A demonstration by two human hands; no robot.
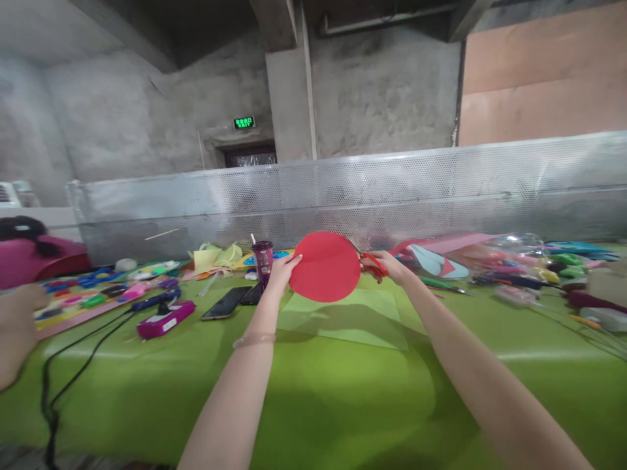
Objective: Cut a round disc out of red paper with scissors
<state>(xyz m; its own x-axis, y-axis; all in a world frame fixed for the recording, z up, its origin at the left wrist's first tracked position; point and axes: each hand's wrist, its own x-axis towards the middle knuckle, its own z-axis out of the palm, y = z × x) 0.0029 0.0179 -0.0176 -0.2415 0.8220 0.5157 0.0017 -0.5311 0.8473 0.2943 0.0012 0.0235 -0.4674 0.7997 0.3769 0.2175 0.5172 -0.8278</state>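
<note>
A round piece of red paper [325,267] is held up above the green table. My left hand [284,269] pinches its left edge, thumb on the near face. At the disc's right edge, my right hand [385,264] is closed on the red handles of a pair of scissors [374,266]. The blades point up and left, close against the paper's upper right rim; whether they are cutting cannot be made out. Below the disc lies a pale green sheet [343,320], partly in shadow.
A dark purple drink cup with a straw [262,258], a phone [226,303] and a purple power strip [165,320] with black cables stand left. Colourful craft pieces [98,287] lie beyond. At right are paper scraps [435,262] and a green-handled tool [443,284]. A perforated metal panel [392,189] backs the table.
</note>
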